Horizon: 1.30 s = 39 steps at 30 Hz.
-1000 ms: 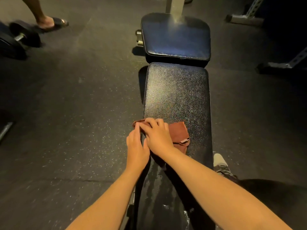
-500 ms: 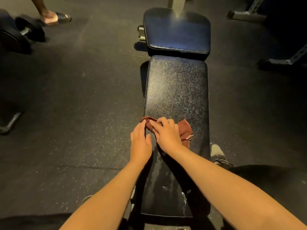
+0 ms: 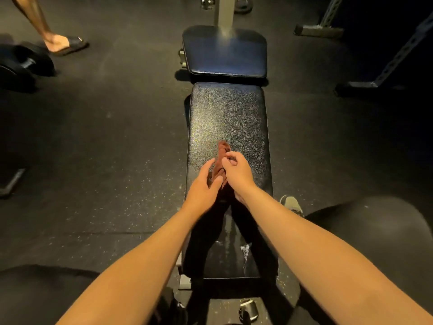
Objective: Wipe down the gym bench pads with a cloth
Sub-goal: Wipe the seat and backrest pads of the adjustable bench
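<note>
Head view, where: I lean over a black gym bench, both arms stretched above its long pad point(image 3: 229, 118). The shorter pad point(image 3: 225, 52) lies beyond it, across a narrow gap.
Cloth: the reddish-brown cloth point(image 3: 222, 151) is bunched into a narrow upright wad between my hands, over the middle of the long pad. I cannot tell whether it touches the vinyl.
Right hand: my right hand point(image 3: 237, 171) has its fingers curled, pinching the wad near its top.
Left hand: my left hand point(image 3: 201, 188) lies against the wad's lower side with its fingers fairly straight. I cannot tell whether it truly grips.
Handling: the cloth looks light, soft and limp, and will probably slump or unfold wherever it is not held.
Where to hold: it is best gathered into a flat fold under the palm, with the loose corners tucked in.
Pads: the textured vinyl shines and is streaked wet near my end point(image 3: 244, 252), so it is probably slick.
Nearby: another person's sandalled foot point(image 3: 63, 43) stands on the floor, well apart.
</note>
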### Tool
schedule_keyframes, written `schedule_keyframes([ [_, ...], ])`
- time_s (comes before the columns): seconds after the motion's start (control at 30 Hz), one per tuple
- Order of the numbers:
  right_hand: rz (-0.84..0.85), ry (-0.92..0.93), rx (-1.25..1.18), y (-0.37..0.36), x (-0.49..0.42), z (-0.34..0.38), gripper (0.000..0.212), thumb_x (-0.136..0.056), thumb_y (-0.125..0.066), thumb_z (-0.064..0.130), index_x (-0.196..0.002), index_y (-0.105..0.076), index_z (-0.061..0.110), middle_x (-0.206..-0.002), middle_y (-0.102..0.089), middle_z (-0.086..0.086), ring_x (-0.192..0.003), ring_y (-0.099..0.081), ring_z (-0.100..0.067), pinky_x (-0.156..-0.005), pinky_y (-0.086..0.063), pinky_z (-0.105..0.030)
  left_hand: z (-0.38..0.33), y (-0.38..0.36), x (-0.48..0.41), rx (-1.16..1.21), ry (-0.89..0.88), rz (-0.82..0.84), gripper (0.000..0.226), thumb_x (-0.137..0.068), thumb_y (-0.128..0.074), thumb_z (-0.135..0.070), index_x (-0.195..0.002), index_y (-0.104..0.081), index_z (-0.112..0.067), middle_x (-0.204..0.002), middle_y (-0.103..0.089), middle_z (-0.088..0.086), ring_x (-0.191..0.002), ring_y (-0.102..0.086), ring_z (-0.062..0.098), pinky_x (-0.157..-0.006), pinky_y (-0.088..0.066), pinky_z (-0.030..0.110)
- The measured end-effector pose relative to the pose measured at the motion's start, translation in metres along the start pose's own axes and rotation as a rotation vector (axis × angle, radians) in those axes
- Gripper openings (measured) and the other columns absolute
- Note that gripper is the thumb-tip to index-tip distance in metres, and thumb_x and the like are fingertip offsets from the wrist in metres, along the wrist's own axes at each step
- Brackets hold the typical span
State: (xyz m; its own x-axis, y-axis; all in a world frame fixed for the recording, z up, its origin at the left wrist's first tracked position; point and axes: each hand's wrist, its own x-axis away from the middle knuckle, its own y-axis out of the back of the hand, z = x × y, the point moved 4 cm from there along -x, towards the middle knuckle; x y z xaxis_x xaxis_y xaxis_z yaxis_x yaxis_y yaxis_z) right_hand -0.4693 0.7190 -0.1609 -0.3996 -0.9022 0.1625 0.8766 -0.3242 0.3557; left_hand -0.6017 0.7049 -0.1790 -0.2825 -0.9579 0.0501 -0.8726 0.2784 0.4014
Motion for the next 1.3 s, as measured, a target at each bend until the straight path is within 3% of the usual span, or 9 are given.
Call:
schedule_keyframes([
  [0.1,0.057,-0.016,0.079,0.001,0.006,0.004,0.025,-0.097,-0.05,0.021,-0.12,-0.059,0.027,-0.095,-0.065,-0.001,-0.079,-0.064,-0.02,-0.057,-0.043,-0.016,-0.002,0.003,0.001,-0.013,-0.016,-0.043,0.055,-0.099,-0.058,-0.016,-0.15,-0.04,-0.028,-0.135,-0.049,-0.018,-0.119,-0.05,0.003,-0.095,-0.036,0.02],
  [0.2,0.098,0.036,0.236,-0.007,0.0,0.003,0.028,-0.097,-0.052,0.025,-0.122,-0.064,0.026,-0.116,-0.068,0.001,-0.104,-0.062,-0.021,-0.087,-0.044,-0.027,0.004,0.013,-0.004,0.026,0.013,-0.226,0.047,-0.098,-0.056,-0.009,-0.144,-0.05,-0.021,-0.138,-0.058,-0.003,-0.12,-0.056,0.013,-0.104,-0.043,0.029],
  [0.27,0.153,0.071,0.274,-0.019,0.0,-0.004,0.027,-0.097,-0.052,0.027,-0.115,-0.07,0.022,-0.117,-0.07,0.002,-0.108,-0.061,-0.018,-0.092,-0.042,-0.029,0.006,0.018,-0.007,0.008,0.031,-0.303,0.043,-0.1,-0.051,-0.009,-0.142,-0.052,-0.019,-0.14,-0.057,0.001,-0.127,-0.052,0.015,-0.109,-0.038,0.027],
  [0.4,0.26,0.186,0.14,-0.036,0.003,-0.005,0.034,-0.092,-0.053,0.018,-0.058,-0.056,0.019,-0.061,-0.054,0.003,-0.06,-0.044,-0.013,-0.062,-0.036,-0.034,0.01,0.027,-0.011,0.032,0.021,-0.326,0.04,-0.105,-0.045,-0.015,-0.143,-0.052,-0.017,-0.146,-0.051,0.002,-0.136,-0.043,0.014,-0.114,-0.031,0.027],
  [0.53,0.346,-0.071,-0.112,-0.041,-0.001,-0.01,0.023,-0.094,-0.056,0.022,-0.092,-0.078,0.016,-0.087,-0.074,0.004,-0.076,-0.065,-0.008,-0.067,-0.051,-0.025,0.027,0.033,-0.02,-0.011,-0.031,-0.349,0.035,-0.098,-0.057,-0.013,-0.133,-0.056,-0.019,-0.134,-0.054,0.0,-0.125,-0.046,0.008,-0.111,-0.037,0.03],
  [0.63,0.18,0.173,0.192,-0.035,-0.013,-0.011,0.024,-0.097,-0.054,0.022,-0.103,-0.076,0.018,-0.103,-0.073,0.007,-0.092,-0.06,-0.007,-0.086,-0.044,-0.024,0.032,0.032,-0.037,-0.116,-0.086,-0.366,0.035,-0.095,-0.055,-0.005,-0.128,-0.059,-0.017,-0.132,-0.053,0.002,-0.12,-0.045,0.006,-0.11,-0.037,0.033],
  [0.8,0.093,0.34,0.425,-0.039,-0.029,-0.027,0.038,-0.099,-0.048,0.028,-0.131,-0.062,0.016,-0.127,-0.063,-0.003,-0.121,-0.051,-0.023,-0.107,-0.036,-0.033,0.041,0.006,-0.061,-0.336,-0.048,-0.205,0.047,-0.1,-0.055,-0.031,-0.146,-0.049,-0.027,-0.161,-0.027,0.002,-0.145,-0.026,0.021,-0.114,-0.023,0.031],
  [1.03,0.006,0.283,0.382,-0.026,-0.035,-0.032,0.035,-0.103,-0.046,0.022,-0.133,-0.06,0.014,-0.132,-0.058,-0.003,-0.129,-0.043,-0.021,-0.108,-0.03,-0.029,0.059,0.002,-0.035,-0.513,-0.226,-0.168,0.046,-0.085,-0.069,-0.017,-0.13,-0.062,-0.026,-0.137,-0.05,0.002,-0.13,-0.043,0.024,-0.106,-0.042,0.048],
  [1.3,0.056,0.336,0.503,-0.04,-0.029,-0.034,0.034,-0.101,-0.047,0.025,-0.13,-0.062,0.015,-0.129,-0.058,0.001,-0.13,-0.041,-0.02,-0.111,-0.032,-0.032,0.054,0.021,-0.04,-0.431,-0.27,-0.29,0.042,-0.089,-0.061,-0.004,-0.129,-0.064,-0.018,-0.138,-0.052,0.002,-0.127,-0.046,0.021,-0.108,-0.039,0.03],
])
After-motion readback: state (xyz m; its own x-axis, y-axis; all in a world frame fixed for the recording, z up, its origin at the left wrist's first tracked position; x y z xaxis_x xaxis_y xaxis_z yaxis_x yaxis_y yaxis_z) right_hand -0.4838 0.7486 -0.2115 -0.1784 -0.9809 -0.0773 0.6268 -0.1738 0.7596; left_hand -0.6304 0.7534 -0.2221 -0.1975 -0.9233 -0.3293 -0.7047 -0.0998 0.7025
